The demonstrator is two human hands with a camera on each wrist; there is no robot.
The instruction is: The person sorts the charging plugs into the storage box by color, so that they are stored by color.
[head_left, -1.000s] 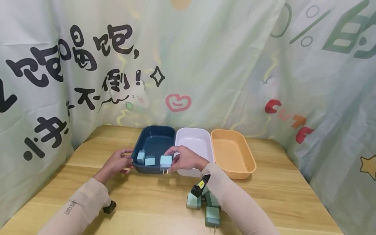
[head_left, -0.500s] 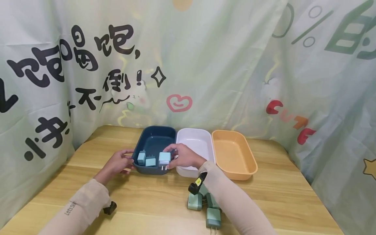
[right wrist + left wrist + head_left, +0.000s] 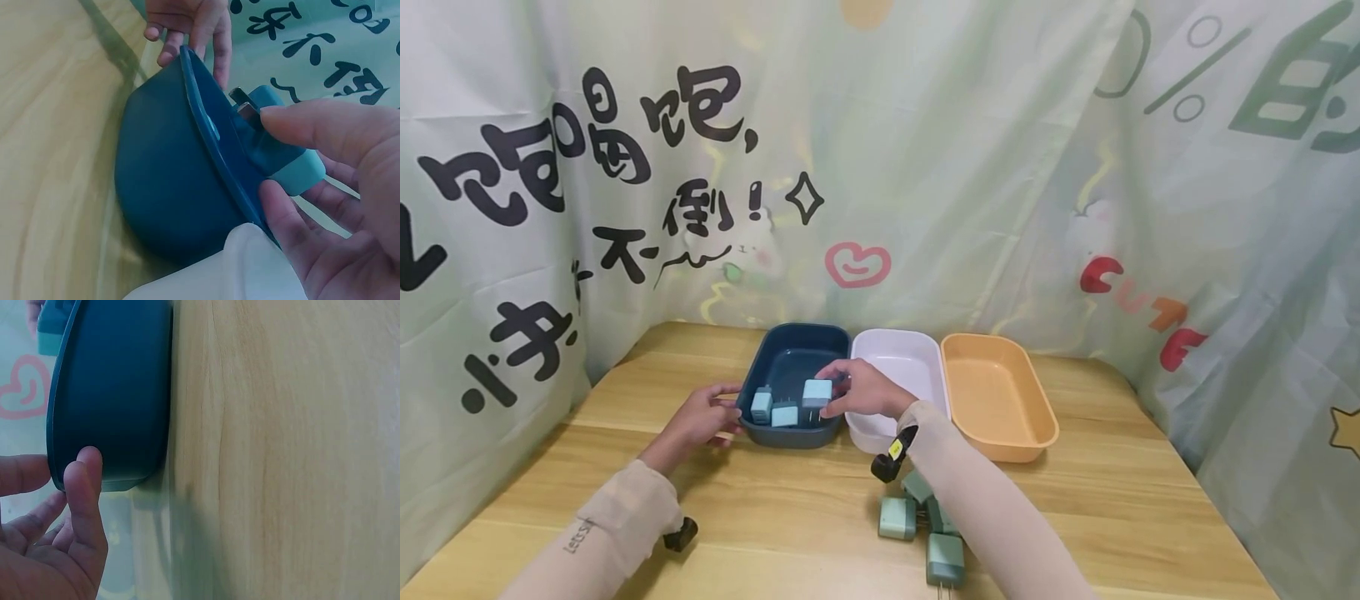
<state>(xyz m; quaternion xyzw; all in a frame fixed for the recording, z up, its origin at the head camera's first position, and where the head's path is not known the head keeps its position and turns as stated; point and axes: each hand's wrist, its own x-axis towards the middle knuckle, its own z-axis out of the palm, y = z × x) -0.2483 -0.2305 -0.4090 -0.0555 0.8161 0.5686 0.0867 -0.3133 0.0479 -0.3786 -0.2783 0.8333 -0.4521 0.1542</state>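
Observation:
My right hand (image 3: 868,388) pinches a light-blue plug-in charger (image 3: 817,393) over the dark blue tray (image 3: 797,436). Two metal prongs (image 3: 247,112) stick out of this charger in the right wrist view. Inside the tray, near its front left, lie two more chargers, one upright (image 3: 762,406) and one to its right (image 3: 785,416). My left hand (image 3: 702,414) pinches the tray's front left corner. The left wrist view shows a fingertip (image 3: 90,456) on its outer wall and another finger (image 3: 25,475) at the rim.
Right of the blue tray stand a white tray (image 3: 867,435) and an orange tray (image 3: 1000,392), side by side. Several green chargers (image 3: 897,518) lie in a heap on the wooden table (image 3: 775,525), partly under my right forearm. A printed curtain (image 3: 925,167) hangs behind.
My right hand has moved slightly left and away from me with the charger, from the tray's front edge to over its inside. The charger's prongs now overlap the tray. My left hand stays put.

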